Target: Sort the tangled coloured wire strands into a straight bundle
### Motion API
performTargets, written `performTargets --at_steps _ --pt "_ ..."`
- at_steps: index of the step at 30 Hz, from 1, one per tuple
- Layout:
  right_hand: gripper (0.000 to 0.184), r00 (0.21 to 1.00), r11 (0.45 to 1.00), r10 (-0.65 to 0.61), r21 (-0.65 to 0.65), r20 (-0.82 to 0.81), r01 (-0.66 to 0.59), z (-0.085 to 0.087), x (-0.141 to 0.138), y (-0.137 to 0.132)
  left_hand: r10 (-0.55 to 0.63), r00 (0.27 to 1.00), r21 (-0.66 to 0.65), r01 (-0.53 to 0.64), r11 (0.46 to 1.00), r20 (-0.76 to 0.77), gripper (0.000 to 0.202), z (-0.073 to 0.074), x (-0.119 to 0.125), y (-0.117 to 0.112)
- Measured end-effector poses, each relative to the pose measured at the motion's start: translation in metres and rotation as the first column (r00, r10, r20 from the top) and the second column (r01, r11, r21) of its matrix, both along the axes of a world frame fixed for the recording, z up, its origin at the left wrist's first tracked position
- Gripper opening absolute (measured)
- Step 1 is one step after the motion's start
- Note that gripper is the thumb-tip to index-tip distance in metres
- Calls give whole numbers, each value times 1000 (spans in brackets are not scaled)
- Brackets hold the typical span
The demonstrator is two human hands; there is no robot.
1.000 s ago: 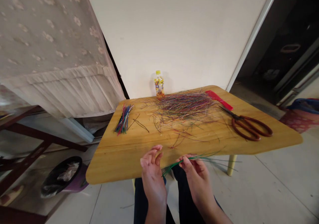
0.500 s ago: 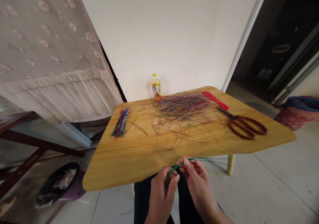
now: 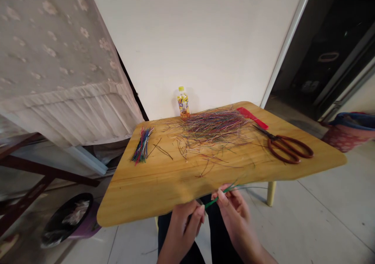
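Note:
My left hand (image 3: 184,223) and my right hand (image 3: 234,209) are held just below the near edge of the wooden table (image 3: 152,193). Both pinch a thin bundle of green strands (image 3: 218,197) that runs between them, with loose ends sticking out to the right. On the table lies a loose pile of thin multicoloured strands (image 3: 213,127). A tidy bundle of coloured strands (image 3: 142,144) lies at the left.
Red-handled scissors (image 3: 285,146) and a red comb (image 3: 252,117) lie at the table's right. A small yellow bottle (image 3: 183,101) stands at the far edge against the wall. A dark bin (image 3: 68,219) sits on the floor at left, a basket (image 3: 350,129) at far right.
My left hand came down off the table edge and took hold of the green strands beside my right hand. Both hands have sunk a little lower, toward my lap.

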State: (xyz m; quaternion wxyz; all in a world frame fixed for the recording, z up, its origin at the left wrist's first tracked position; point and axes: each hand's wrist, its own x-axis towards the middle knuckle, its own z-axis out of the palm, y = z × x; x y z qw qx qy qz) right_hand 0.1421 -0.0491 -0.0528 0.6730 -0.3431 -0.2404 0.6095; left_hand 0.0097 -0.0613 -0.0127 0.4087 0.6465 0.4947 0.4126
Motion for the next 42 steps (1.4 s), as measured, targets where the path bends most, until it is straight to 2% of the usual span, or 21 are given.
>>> performTargets --at_steps 4,8,10,14,20,25,28,32,34,39,42 --pt "34 975 981 192 5 108 -194 2 12 7 166 985 -73 -162 984 52 47 -1 -2 2" --pt "30 940 977 201 19 275 -214 5 29 15 91 995 -136 -86 987 32 49 0 -12 4" --pt "35 930 970 223 29 292 -242 7 33 18 65 997 -191 -54 980 50 51 1 -17 5" --pt "43 932 942 329 18 150 -336 11 29 19 37 993 -213 -13 977 111 52 3 -19 4" --pt "40 949 950 310 -16 -60 -312 13 18 17 -15 995 -116 26 993 95 53 7 -20 4" --pt "38 918 922 385 87 -98 -377 13 27 19 -67 990 -239 96 966 124 51 0 -27 8" --pt "42 929 922 369 136 -16 -363 10 31 20 -82 966 -253 145 957 243 51 -13 -30 8" --pt "40 936 918 351 192 9 -346 4 30 21 -149 913 -157 222 962 380 50 -25 -32 8" --pt "39 949 936 312 184 -39 -300 3 29 22 -150 923 -126 206 970 355 50 -25 -32 8" --pt "35 964 969 227 127 -140 -210 9 26 25 -39 971 -77 59 995 236 51 -21 -29 6" --pt "37 974 982 161 124 -160 -142 12 24 27 -41 968 -71 60 996 248 50 -25 -27 4"
